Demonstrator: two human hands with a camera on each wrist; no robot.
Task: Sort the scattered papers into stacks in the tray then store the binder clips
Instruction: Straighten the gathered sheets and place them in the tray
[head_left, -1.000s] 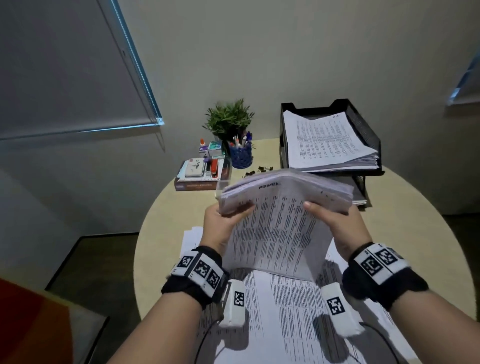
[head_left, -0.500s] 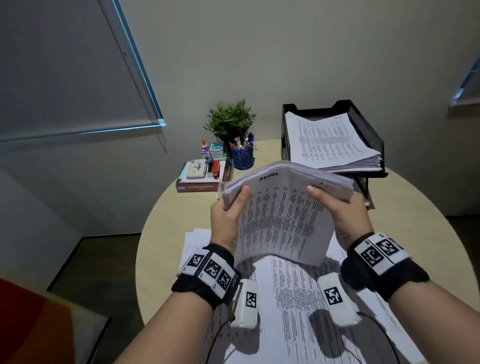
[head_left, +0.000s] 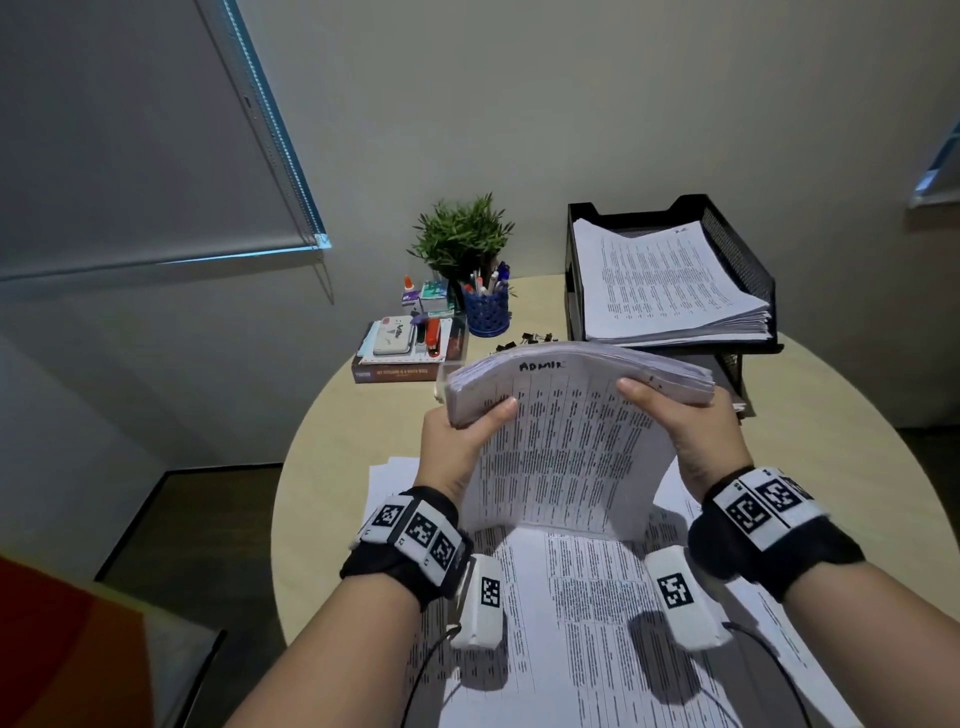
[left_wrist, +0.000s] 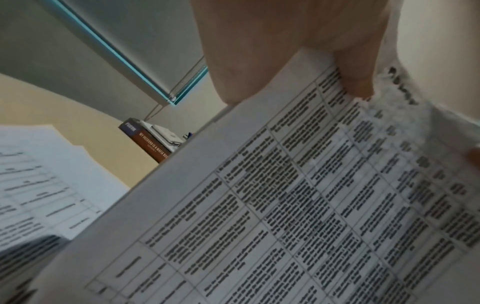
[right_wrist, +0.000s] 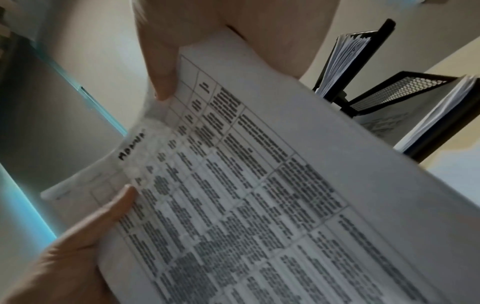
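Paper stack (head_left: 566, 410): thick white sheaf, printed tables, "ADMIN" handwritten on top, arching over in mid-air above the round beige table (head_left: 831, 441). Left hand (head_left: 457, 447) is gripping its left edge, thumb on the front; right hand (head_left: 696, 431) is gripping the right edge likewise. Black mesh tray (head_left: 737, 249), 2 tiers visible, is holding sorted sheets behind the stack. Binder clips (head_left: 524, 340) are lying near the blue pen cup (head_left: 487, 312). Loose papers (head_left: 587, 623) are covering the table beneath both wrists.
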